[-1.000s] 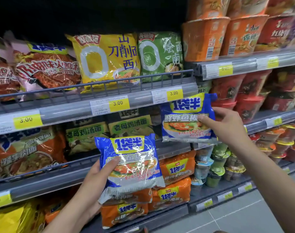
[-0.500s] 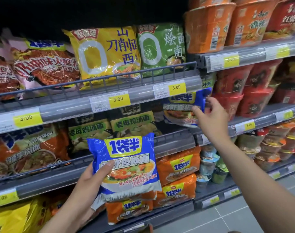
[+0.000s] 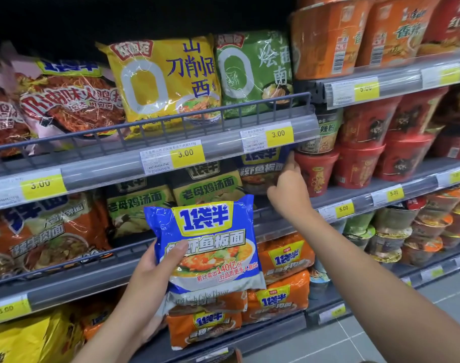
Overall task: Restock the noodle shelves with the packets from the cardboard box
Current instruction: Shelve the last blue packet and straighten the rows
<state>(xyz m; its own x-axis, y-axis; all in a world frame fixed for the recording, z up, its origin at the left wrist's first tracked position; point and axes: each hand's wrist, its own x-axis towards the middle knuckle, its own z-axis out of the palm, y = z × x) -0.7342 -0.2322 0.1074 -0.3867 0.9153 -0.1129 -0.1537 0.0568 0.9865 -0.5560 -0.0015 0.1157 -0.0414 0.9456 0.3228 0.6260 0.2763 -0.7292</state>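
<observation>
Right hand (image 3: 289, 195) pressing a blue noodle packet (image 3: 263, 169) into the middle shelf's (image 3: 360, 189) right end, grip seemingly loosened. Left hand (image 3: 155, 268) clamping a second blue packet (image 3: 210, 244), waiting before the shelf front.

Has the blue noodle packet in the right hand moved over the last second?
Yes. The blue noodle packet went back under the grey price rail, onto the shelf.

Your left hand (image 3: 150, 268) holds one noodle packet (image 3: 207, 247) at lower centre, before the middle shelf (image 3: 66, 281). Your right hand (image 3: 289, 192), right of centre, touches a second packet (image 3: 263, 169) on that shelf, beneath the price rail (image 3: 218, 148). Cup noodles (image 3: 360, 158) occupy the right of frame.
</observation>
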